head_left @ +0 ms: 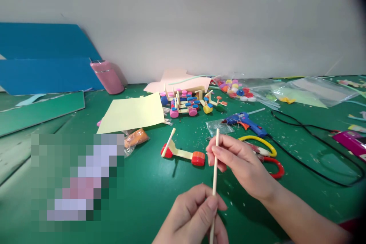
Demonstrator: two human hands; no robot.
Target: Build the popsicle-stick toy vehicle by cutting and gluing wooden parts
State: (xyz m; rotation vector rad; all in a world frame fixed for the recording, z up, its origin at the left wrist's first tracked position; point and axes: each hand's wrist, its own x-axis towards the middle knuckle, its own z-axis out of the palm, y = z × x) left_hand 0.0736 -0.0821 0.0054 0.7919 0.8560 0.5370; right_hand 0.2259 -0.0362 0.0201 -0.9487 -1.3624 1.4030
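Both my hands hold one thin wooden stick (215, 167) upright over the green table (148, 198). My left hand (194, 215) pinches its lower part between thumb and fingers. My right hand (240, 166) grips it higher up, fingers closed around it. Just beyond the stick lies a small scooter model (183, 153) made of flat wooden sticks with red bottle-cap wheels.
A blue glue gun (246, 122) with a black cable (309, 160) lies behind my right hand, above yellow and red scissors (265, 152). Farther back sit several cap-and-stick models (185, 103), a yellow sheet (133, 113), bags of caps (237, 89) and a pink bottle (107, 77).
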